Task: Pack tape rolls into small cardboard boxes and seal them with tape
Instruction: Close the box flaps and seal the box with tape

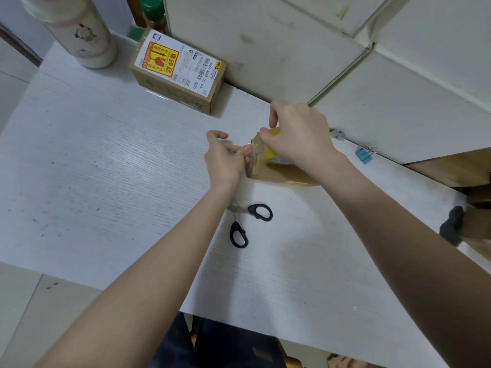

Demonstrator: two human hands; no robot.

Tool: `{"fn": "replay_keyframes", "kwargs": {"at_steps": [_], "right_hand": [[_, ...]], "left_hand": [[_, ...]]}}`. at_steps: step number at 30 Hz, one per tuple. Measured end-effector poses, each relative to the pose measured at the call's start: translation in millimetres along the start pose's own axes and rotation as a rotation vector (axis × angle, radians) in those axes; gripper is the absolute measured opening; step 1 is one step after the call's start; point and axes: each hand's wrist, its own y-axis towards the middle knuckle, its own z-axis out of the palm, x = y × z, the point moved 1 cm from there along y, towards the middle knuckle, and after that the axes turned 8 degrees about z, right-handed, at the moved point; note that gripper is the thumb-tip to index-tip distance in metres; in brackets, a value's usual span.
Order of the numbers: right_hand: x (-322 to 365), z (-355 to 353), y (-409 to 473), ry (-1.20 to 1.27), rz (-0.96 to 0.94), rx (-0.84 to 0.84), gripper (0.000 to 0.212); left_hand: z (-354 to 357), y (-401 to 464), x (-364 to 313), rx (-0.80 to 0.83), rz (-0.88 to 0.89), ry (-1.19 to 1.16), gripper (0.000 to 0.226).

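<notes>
Head view: both hands (pixel 263 147) curled on box (pixel 276 172)

The left forearm hides the scissors (pixel 247 221) blades at centre frame; the right hand (pixel 297 134) covers most of the tape roll (pixel 276 152).

A single wide-angle view from the person's head looks forward and steeply down onto a white table (pixel 106 160), close above it. Both forearms enter from the lower edge and reach toward the frame's middle. The table's far edge meets a pale wall (pixel 279 41) near the top, its lines bowed by the lens.
</notes>
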Motion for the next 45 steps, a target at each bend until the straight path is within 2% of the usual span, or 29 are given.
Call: {"fn": "replay_keyframes", "kwargs": {"at_steps": [5,9,12,16,20,22,25,26,27,31,34,36,41,43,45], "right_hand": [[4.5,3.0,0.7,0.003,-0.056,-0.028,0.021],[2.2,4.4,-0.1,0.020,-0.058,-0.057,0.021],[0.9,5.5,-0.6,0.037,-0.055,-0.071,0.021],[-0.1,6.6,-0.9,0.037,-0.051,-0.080,0.021],[-2.2,7.3,-0.5,0.032,-0.049,-0.078,0.021],[-2.2,7.2,-0.3,0.030,-0.050,-0.077,0.020],[-1.8,6.7,-0.5,0.029,-0.038,-0.066,0.018],[-1.6,6.6,-0.6,0.031,-0.032,-0.062,0.017],[-1.4,6.6,-0.8,0.035,-0.029,-0.059,0.017],[-1.0,5.7,-1.2,0.060,-0.029,-0.060,0.017],[-0.6,4.3,-1.4,0.063,-0.027,-0.056,0.019],[0.5,2.8,-2.6,0.071,-0.013,-0.048,0.023],[4.3,-3.2,-5.4,0.144,0.002,-0.013,0.028],[4.9,-6.2,-8.3,0.228,-0.039,-0.042,0.040],[6.8,-9.7,-12.8,0.433,-0.062,-0.119,0.053]], "left_hand": [[9.8,-8.8,2.7,-0.045,-0.011,0.011,0.034],[18.0,-16.3,6.2,-0.050,0.085,0.228,0.036],[16.7,-15.6,18.0,-0.034,0.129,0.283,0.046],[18.3,-10.4,22.5,-0.048,0.190,0.397,0.038],[12.9,2.3,22.1,0.032,0.192,0.531,0.045],[8.1,8.2,20.6,0.073,0.209,0.577,0.040],[4.4,-7.8,15.8,0.041,0.297,0.318,0.021],[5.1,-18.9,14.4,0.027,0.306,0.209,0.023],[7.0,-30.7,13.6,0.051,0.313,0.130,0.029],[24.9,-61.8,10.3,0.362,0.280,-0.055,0.060],[25.6,-55.4,6.9,0.364,0.184,-0.099,0.077],[24.7,-46.1,7.8,0.379,0.215,0.000,0.085],[20.7,-37.7,17.7,0.443,0.445,0.469,0.117],[17.7,-40.4,21.2,0.380,0.529,0.653,0.114],[14.7,-38.9,22.4,0.350,0.570,0.760,0.104]]}}
